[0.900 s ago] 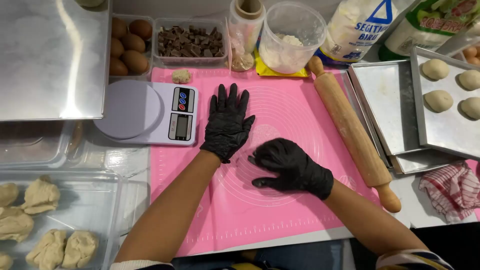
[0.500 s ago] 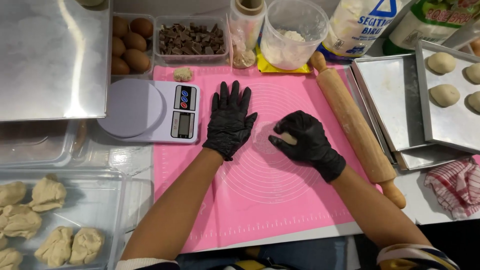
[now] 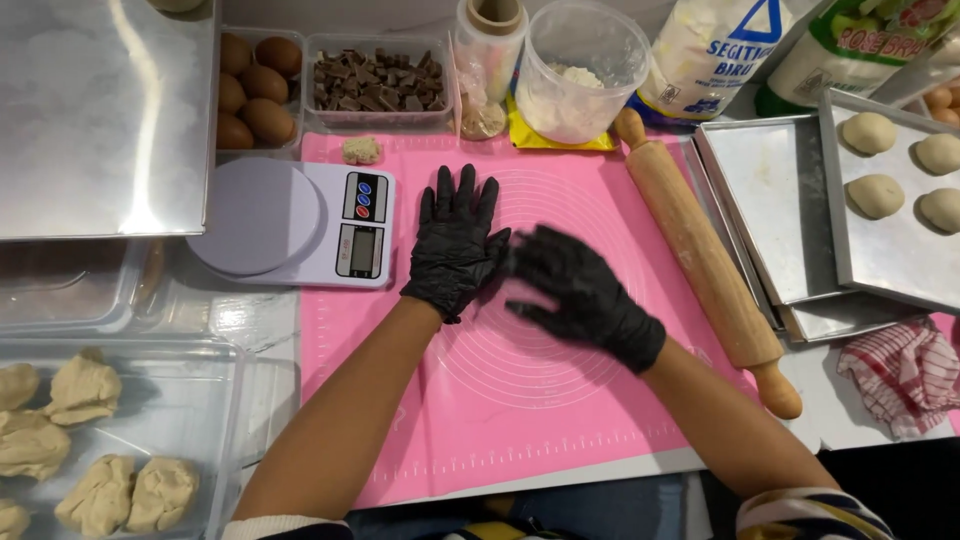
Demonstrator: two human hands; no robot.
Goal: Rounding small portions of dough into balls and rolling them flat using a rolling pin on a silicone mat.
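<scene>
**Two gloved hands meet at the middle of the pink mat**

Left hand [image 3: 455,245], black glove: flat on the pink silicone mat [image 3: 560,420], palm down, fingers spread and pointing away from the body. Released; nothing held.

Right hand [image 3: 580,290], black glove: motion-blurred, low over the mat, its fingertips touching or just beside the left hand's thumb side. Fingers look loosely extended; whether anything sits under the palm cannot be told.

Edges: digital kitchen scale [image 3: 300,222] lies just left of the left hand, overlapping the mat's left border. Wooden rolling pin [image 3: 705,260] lies diagonally along the mat's right side, near the right forearm. Metal baking trays [image 3: 770,200] with shaped dough balls [image 3: 875,195] sit beyond the pin. A small dough scrap [image 3: 361,150] rests at the mat's far left corner.

Open room: the near half of the mat, between the forearms and toward the front edge, is bare pink surface.
</scene>
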